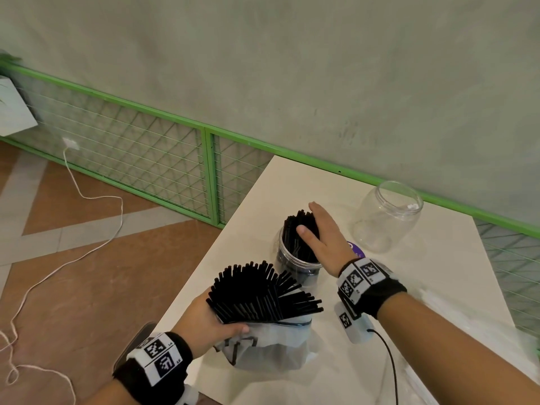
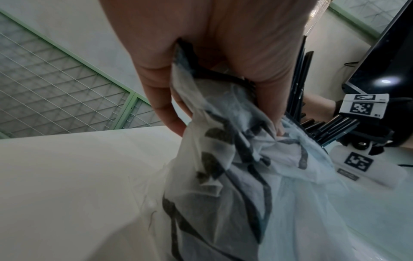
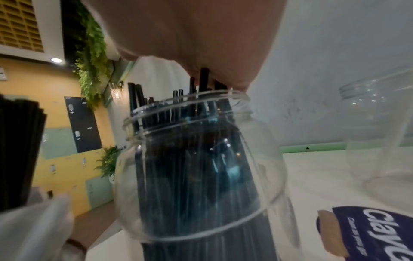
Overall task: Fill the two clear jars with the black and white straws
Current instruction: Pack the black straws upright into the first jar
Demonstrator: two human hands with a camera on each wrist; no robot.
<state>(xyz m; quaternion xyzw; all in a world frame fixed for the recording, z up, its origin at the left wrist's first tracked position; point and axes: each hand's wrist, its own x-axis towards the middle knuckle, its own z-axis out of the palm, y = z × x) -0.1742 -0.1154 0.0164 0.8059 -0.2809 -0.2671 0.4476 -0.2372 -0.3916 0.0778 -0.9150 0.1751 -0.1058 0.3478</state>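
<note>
Overhead, right hand flat, fingers straight on jarred black straws, left hand grip clutching bagged straw bundle

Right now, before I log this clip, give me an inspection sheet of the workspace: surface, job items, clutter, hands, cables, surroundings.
Surface: white rectangular table, against a green-framed wire mesh fence.
Job's things: clear plastic jar part-filled with black straws; empty clear plastic jar behind it, apart; fanned bundle of black straws in a translucent plastic bag. White straws: nothing seen.
Clutter: purple-labelled round lid between the jars.
Hands: left hand grips the bag and bundle; right hand rests flat on the straw tops in the jar.
Cables: black cable from the right wrist unit; white cord on the floor.
Surroundings: grey-green wall, brown tiled floor.
</note>
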